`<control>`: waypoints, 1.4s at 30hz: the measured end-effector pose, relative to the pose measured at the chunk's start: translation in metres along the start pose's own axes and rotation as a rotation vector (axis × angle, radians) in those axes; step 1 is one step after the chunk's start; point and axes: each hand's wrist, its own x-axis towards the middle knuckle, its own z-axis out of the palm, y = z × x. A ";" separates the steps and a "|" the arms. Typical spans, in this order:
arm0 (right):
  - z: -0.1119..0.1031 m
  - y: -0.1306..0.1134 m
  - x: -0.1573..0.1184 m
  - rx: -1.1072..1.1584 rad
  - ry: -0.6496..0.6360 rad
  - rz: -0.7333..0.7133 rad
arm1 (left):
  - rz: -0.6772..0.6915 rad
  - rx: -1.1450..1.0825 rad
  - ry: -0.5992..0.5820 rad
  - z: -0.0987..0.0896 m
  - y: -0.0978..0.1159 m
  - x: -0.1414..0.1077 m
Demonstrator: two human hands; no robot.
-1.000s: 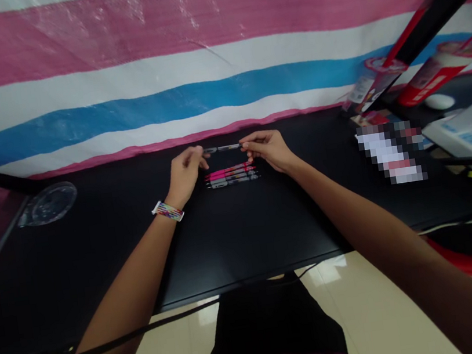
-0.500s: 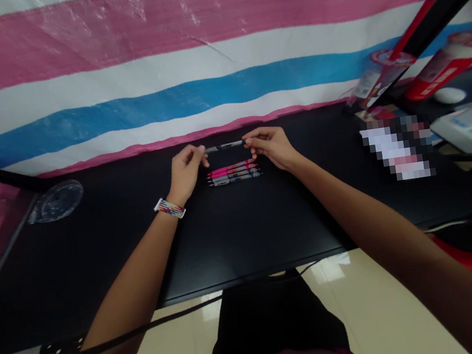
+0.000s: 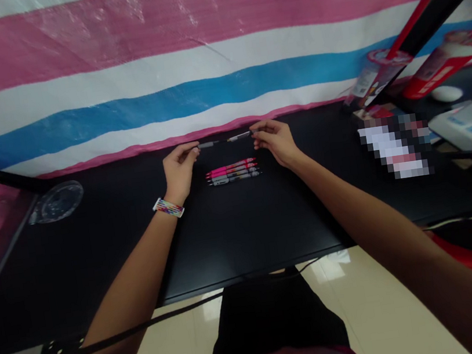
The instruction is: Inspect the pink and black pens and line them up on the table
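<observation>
Striped pink, white and blue sheeting [image 3: 144, 23] hangs at twelve o'clock, behind a black table [image 3: 247, 228]. Take the row of pens [image 3: 230, 170] as the centre of the clock: pink ones and grey ones lie side by side, apart from both hands.

Toward ten o'clock, the left hand [image 3: 179, 170] pinches a dark grey pen part [image 3: 207, 144] narrowly between its fingertips. Toward two o'clock, the right hand [image 3: 278, 143] has a similarly tight fingertip pinch on a lighter, slim pen part [image 3: 239, 136]. Both parts are held near twelve o'clock, beyond the row, almost end to end with a small gap between them.

As for progress, this pen is in two pieces, not joined, while those in the row look whole. Whether the pieces are parting or meeting, I cannot tell. A clear round lid [image 3: 57, 202] sits at nine o'clock.
</observation>
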 end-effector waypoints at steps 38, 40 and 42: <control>0.006 -0.008 -0.013 0.057 -0.203 0.058 | 0.182 -0.021 -0.236 0.000 0.007 -0.004; 0.006 -0.008 -0.013 0.068 -0.198 0.059 | 0.193 -0.016 -0.224 0.000 0.006 -0.003; 0.006 -0.008 -0.012 0.071 -0.203 0.066 | 0.156 -0.027 -0.218 0.000 0.005 -0.003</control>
